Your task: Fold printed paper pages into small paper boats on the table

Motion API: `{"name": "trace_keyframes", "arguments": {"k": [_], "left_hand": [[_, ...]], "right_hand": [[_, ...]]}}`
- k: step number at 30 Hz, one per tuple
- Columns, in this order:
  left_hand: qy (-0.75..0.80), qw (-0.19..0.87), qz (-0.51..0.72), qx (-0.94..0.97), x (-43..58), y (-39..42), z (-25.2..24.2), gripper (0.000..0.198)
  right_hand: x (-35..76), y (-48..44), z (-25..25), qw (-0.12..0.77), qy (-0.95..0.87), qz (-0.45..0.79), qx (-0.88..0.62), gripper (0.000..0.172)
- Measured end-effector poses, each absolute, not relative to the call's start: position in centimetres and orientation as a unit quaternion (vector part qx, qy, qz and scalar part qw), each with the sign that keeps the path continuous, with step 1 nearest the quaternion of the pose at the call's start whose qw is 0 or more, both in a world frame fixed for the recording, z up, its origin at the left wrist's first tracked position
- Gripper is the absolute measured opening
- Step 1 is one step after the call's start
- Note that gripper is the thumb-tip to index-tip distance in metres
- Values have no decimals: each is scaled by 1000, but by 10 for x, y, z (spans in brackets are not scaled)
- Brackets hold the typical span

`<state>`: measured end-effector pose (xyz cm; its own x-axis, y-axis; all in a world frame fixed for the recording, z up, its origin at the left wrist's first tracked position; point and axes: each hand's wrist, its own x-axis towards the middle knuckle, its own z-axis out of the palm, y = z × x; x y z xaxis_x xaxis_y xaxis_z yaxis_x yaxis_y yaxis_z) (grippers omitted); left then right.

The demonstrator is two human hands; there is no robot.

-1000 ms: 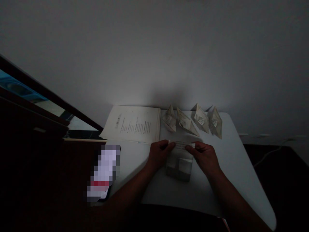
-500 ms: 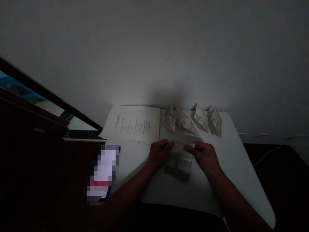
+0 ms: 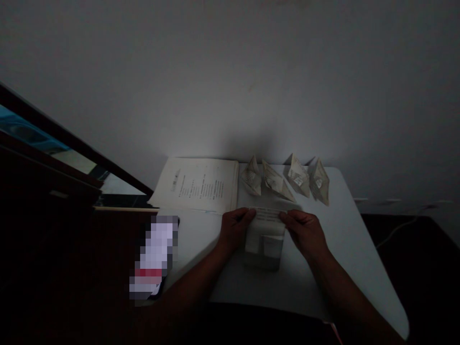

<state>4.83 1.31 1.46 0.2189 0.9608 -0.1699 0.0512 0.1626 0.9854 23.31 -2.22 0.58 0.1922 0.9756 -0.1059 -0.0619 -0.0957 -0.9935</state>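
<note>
A sheet of printed paper (image 3: pixel 265 239) is stretched between my two hands above the white table, its far edge showing lines of text. My left hand (image 3: pixel 235 227) pinches the upper left corner between thumb and fingers. At the upper right corner, the thumb and fingers of my right hand (image 3: pixel 305 229) are closed on the same sheet. Behind it several folded paper boats stand in a row: one boat (image 3: pixel 252 177) at the left, another (image 3: pixel 276 181) beside it, then a third (image 3: pixel 298 176) and the rightmost (image 3: pixel 319 182).
An open book (image 3: pixel 201 184) lies at the table's back left against the wall. A phone (image 3: pixel 154 256) with a blurred screen rests at the left edge of the white table (image 3: pixel 345 230). Dark wooden furniture (image 3: pixel 46 182) stands to the left, and a pale cable (image 3: pixel 398 230) runs on the right.
The sheet's top edge has straightened out and lies flatter, with more of its text in sight. Both hands keep their pinch and have shifted only slightly; the boats stay put.
</note>
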Motion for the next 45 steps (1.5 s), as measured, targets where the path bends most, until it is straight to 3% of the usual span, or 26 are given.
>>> {"name": "trace_keyframes", "arguments": {"k": [26,32,45], "left_hand": [[479,590,398,513,48,12,15,42],[475,538,413,560,49,9,20,41],[482,560,421,526,48,10,22,37]], "right_hand": [[230,-24,1,573,-384,470,-550,24],[228,-25,2,588,-375,457,-552,21],[234,-24,6,564,-417,481,-527,28]]}}
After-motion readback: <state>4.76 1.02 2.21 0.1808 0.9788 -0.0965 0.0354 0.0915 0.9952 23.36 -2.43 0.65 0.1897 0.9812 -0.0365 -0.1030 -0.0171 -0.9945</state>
